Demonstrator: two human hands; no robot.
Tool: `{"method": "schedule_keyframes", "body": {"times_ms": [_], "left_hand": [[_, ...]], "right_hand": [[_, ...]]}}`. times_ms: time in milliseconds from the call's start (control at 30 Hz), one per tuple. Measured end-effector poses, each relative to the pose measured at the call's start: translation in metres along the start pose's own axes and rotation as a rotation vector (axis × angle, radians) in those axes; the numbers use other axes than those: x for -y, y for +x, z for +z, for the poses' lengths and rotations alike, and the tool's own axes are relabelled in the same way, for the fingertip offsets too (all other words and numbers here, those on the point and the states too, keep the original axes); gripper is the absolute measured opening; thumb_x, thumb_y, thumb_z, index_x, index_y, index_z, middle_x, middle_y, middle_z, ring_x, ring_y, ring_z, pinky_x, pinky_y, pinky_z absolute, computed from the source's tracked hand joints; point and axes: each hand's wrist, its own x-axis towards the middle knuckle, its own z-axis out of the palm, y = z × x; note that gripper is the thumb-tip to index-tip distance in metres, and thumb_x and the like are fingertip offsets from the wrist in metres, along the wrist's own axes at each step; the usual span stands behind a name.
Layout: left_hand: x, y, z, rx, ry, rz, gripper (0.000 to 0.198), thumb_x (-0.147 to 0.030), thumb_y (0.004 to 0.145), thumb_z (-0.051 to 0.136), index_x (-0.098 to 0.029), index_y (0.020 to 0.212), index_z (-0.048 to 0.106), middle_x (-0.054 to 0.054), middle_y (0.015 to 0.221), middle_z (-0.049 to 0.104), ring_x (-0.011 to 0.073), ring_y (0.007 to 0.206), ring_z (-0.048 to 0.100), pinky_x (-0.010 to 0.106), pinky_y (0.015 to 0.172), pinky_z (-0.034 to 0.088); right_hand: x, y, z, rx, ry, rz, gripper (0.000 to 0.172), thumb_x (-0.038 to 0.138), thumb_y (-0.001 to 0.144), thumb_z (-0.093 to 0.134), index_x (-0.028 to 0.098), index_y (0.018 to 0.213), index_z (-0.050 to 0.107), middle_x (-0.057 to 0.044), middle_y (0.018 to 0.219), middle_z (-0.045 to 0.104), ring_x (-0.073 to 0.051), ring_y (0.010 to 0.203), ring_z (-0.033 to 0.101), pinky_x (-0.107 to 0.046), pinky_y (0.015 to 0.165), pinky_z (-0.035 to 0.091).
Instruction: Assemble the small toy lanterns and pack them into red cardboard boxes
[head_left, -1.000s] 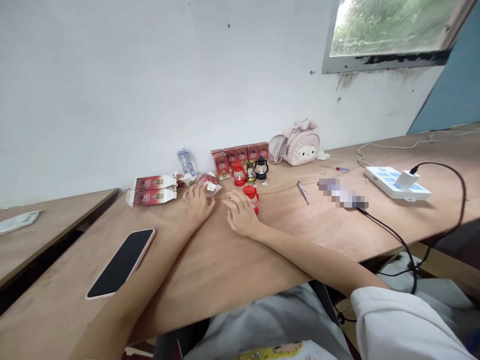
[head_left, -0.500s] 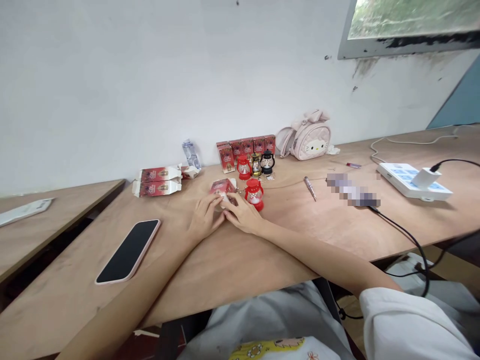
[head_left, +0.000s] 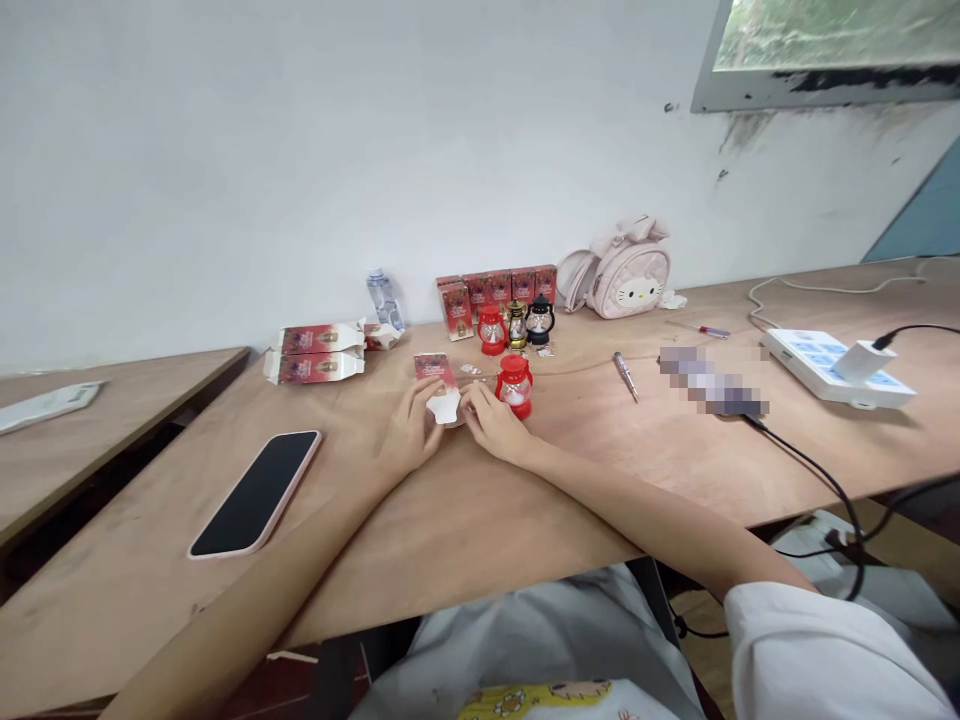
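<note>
A small red and white carton [head_left: 438,384] is held up off the wooden table [head_left: 465,520] by both hands. My left hand [head_left: 409,432] grips its left side with the fingers curled round it. My right hand [head_left: 491,425] pinches its right lower flap. A small red toy lantern [head_left: 515,384] stands just right of my right hand, touching or nearly touching the fingers. Behind it stand a second red lantern [head_left: 491,331], a gold one [head_left: 517,325] and a black one [head_left: 539,320], in front of a row of red cartons [head_left: 496,290] against the wall.
A black phone [head_left: 256,493] lies face up at the left. Two flattened cartons [head_left: 313,353] and a small bottle [head_left: 383,300] sit near the wall. A pink bag [head_left: 621,279], a screwdriver [head_left: 625,375], a white power strip [head_left: 836,367] and black cables [head_left: 817,480] lie to the right.
Both hands pulled the carton from beside the flattened cartons toward me and lifted it upright between them. The camera view shifted slightly left and down.
</note>
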Motion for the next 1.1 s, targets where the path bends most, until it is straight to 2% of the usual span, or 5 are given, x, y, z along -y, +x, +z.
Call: {"method": "schedule_keyframes", "body": {"times_ms": [367, 567, 800, 900, 1100], "left_hand": [[0.003, -0.001, -0.006, 0.174, -0.012, -0.110, 0.050, -0.012, 0.075, 0.046, -0.019, 0.124, 0.045, 0.010, 0.129, 0.060, 0.0209, 0.101, 0.067, 0.035, 0.084, 0.056], [0.009, 0.000, -0.006, 0.155, -0.058, -0.058, 0.032, -0.011, 0.073, 0.043, -0.020, 0.104, 0.045, 0.009, 0.121, 0.065, 0.0233, 0.120, 0.058, 0.040, 0.096, 0.052], [0.011, 0.004, -0.014, 0.200, -0.033, -0.100, 0.019, -0.013, 0.071, 0.044, -0.022, 0.087, 0.042, 0.008, 0.117, 0.067, 0.0215, 0.100, 0.067, 0.036, 0.081, 0.056], [0.011, 0.005, -0.014, 0.194, -0.053, -0.102, 0.020, -0.013, 0.071, 0.044, -0.022, 0.088, 0.043, 0.008, 0.115, 0.067, 0.0211, 0.096, 0.068, 0.037, 0.082, 0.056], [0.008, 0.000, -0.007, 0.191, -0.149, -0.112, 0.029, -0.010, 0.069, 0.044, -0.022, 0.095, 0.048, 0.008, 0.120, 0.065, 0.0237, 0.120, 0.057, 0.041, 0.101, 0.050]], "right_hand": [[-0.010, 0.003, 0.004, -0.047, 0.113, 0.094, 0.026, 0.000, 0.080, 0.038, 0.018, 0.087, 0.056, -0.005, 0.089, 0.063, -0.017, 0.081, 0.062, -0.029, 0.077, 0.050], [-0.003, 0.002, 0.001, -0.026, 0.059, 0.077, 0.032, 0.003, 0.080, 0.042, 0.018, 0.095, 0.064, -0.009, 0.121, 0.061, -0.017, 0.100, 0.064, -0.032, 0.087, 0.052], [0.000, 0.002, -0.004, 0.036, 0.042, -0.150, 0.026, 0.009, 0.079, 0.054, 0.016, 0.103, 0.061, -0.010, 0.138, 0.053, -0.021, 0.128, 0.046, -0.039, 0.106, 0.043], [-0.002, 0.003, -0.002, 0.044, -0.012, -0.152, 0.022, 0.016, 0.083, 0.059, 0.018, 0.105, 0.061, -0.009, 0.133, 0.058, -0.020, 0.125, 0.048, -0.039, 0.102, 0.046], [-0.005, 0.002, 0.001, -0.009, -0.184, -0.126, 0.014, 0.015, 0.089, 0.054, 0.020, 0.094, 0.066, -0.007, 0.117, 0.066, -0.019, 0.102, 0.055, -0.034, 0.086, 0.051]]}}
